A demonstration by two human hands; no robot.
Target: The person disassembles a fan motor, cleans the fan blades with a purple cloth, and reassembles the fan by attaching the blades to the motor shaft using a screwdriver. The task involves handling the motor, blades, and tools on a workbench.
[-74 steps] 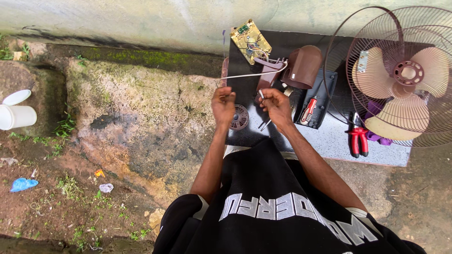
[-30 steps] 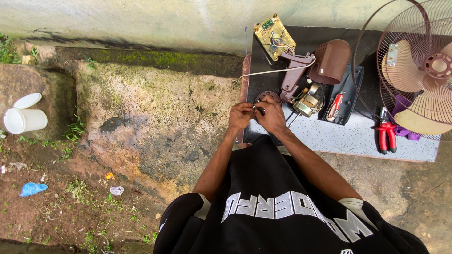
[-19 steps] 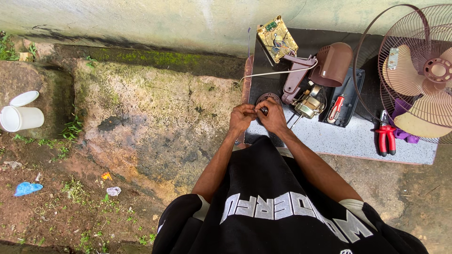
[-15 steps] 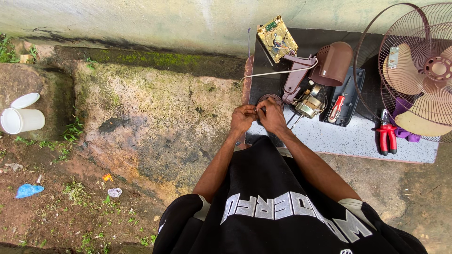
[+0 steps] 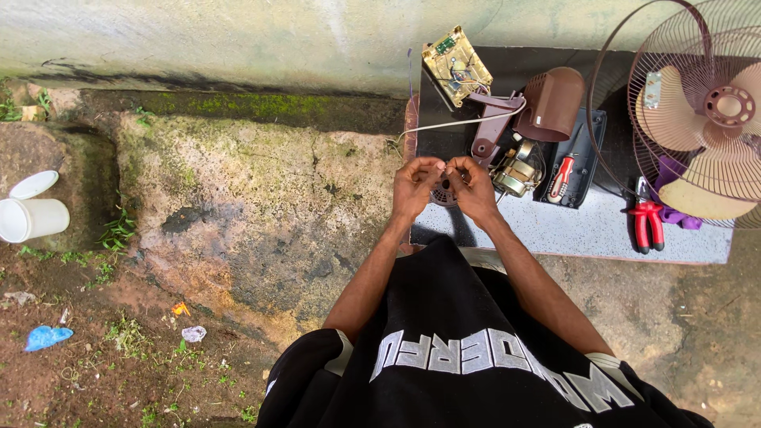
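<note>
My left hand (image 5: 416,186) and my right hand (image 5: 474,189) meet fingertip to fingertip over the near left corner of a grey speckled board (image 5: 571,234). Both pinch a small thin piece, seemingly a wire, too small to make out. Just right of my right hand lies a small fan motor (image 5: 515,170) with copper windings. Behind it stand a brown motor housing (image 5: 555,101) and its brown neck piece (image 5: 487,131). A white cable (image 5: 452,125) runs past above my hands. A round dark part lies partly hidden under my hands.
A yellow circuit board (image 5: 456,66) leans at the back. A red-handled screwdriver (image 5: 560,176) lies in a black tray (image 5: 588,143). Red pliers (image 5: 648,224) and a caged fan (image 5: 713,119) are at right. A mossy rock (image 5: 261,206) sits left; a white cup (image 5: 32,218) far left.
My hands, apart 2.5 s ago, have come together and stay pinched at the fingertips. The view has shifted slightly; the parts on the board have not moved.
</note>
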